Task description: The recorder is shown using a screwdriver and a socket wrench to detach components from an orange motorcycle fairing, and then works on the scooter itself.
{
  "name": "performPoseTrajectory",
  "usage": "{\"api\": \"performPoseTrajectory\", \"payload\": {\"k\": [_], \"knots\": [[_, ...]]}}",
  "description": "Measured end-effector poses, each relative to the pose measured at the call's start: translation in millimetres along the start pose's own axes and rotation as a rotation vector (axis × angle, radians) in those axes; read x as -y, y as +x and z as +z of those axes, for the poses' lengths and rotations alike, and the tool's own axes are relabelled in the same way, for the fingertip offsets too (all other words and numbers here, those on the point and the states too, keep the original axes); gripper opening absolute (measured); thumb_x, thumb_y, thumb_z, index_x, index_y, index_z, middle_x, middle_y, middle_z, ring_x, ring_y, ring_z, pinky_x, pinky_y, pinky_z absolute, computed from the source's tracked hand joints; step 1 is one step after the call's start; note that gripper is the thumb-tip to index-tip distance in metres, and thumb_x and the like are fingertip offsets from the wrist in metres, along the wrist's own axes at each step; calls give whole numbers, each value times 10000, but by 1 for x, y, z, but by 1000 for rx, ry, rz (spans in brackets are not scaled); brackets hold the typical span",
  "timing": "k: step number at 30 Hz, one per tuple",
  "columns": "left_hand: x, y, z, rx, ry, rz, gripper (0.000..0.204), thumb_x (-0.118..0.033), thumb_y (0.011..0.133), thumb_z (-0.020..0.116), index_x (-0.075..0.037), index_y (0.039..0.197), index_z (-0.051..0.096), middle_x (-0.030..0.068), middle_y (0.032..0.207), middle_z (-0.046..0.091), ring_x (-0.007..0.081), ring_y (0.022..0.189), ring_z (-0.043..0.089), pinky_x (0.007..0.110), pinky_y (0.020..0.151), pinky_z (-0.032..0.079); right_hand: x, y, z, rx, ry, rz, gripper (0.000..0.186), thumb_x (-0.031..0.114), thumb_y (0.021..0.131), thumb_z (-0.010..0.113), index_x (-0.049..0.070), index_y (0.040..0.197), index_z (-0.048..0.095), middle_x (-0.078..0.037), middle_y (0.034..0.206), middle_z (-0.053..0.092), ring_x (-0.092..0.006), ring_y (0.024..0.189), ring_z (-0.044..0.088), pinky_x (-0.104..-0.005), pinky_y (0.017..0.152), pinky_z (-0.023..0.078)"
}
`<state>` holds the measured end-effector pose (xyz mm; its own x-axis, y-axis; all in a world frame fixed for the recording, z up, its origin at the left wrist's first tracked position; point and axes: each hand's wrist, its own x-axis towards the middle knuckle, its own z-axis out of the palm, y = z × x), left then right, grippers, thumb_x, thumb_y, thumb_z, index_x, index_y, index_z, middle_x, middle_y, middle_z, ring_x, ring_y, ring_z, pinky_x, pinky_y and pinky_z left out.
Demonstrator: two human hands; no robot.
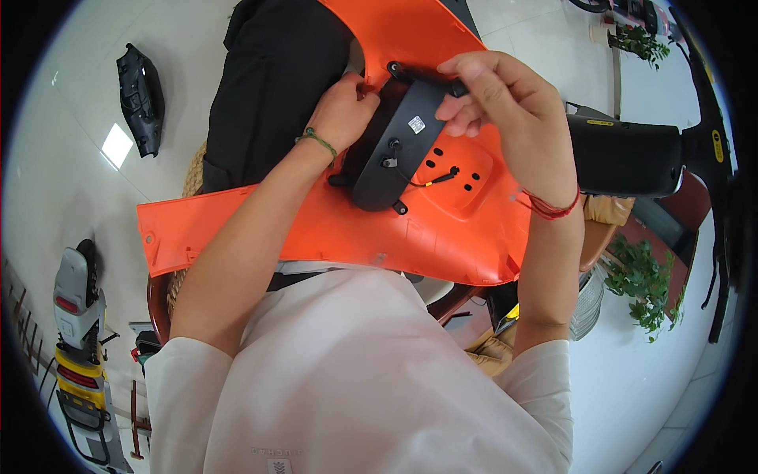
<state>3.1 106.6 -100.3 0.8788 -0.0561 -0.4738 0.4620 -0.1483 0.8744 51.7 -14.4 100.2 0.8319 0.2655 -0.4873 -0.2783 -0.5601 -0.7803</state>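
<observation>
- White shirt [371,371]: nearest the camera, filling the lower middle of the view.
- Right hand [513,99], red cord at the wrist: raised over the upper end of the black housing, thumb and index finger close together beside a dark piece; whether they pinch it cannot be told.
- Left hand [345,110], green band at the wrist: fingers bent inward at the housing's upper left side; their hold is hidden.
- Black housing [395,138]: elongated, lying on the orange panel; long axis slants steeply from lower left to upper right, upper end toward the right hand, labelled face toward the camera.
- Cable [430,183]: runs from that face rightward over the panel.
- Orange panel [339,237]: spread across the lap, beneath both forearms.
- Dark trousers [272,95]: beyond the left forearm.
- Black moulded part [140,101]: on the pale tiled floor [63,118], far left.
</observation>
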Motion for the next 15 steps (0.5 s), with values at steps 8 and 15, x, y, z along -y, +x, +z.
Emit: {"api": "performPoseTrajectory", "payload": {"k": [8, 15], "knots": [[4, 3, 2, -8, 5, -5, 299, -216, 862, 569, 47, 1002, 588, 232, 922, 653, 374, 908, 636, 416, 795, 485, -13, 6, 1, -81, -636, -667, 205, 153, 851, 694, 40, 1021, 676, -52, 760, 646, -152, 663, 612, -260, 574, 491], [4, 3, 2, -3, 31, 23, 301, -214, 858, 568, 49, 1003, 590, 244, 923, 652, 382, 911, 633, 420, 797, 485, -11, 5, 5, -242, -590, -431, 155, 126, 879, 642, 49, 1008, 681, -26, 710, 621, -118, 629, 577, -254, 553, 471]]}}
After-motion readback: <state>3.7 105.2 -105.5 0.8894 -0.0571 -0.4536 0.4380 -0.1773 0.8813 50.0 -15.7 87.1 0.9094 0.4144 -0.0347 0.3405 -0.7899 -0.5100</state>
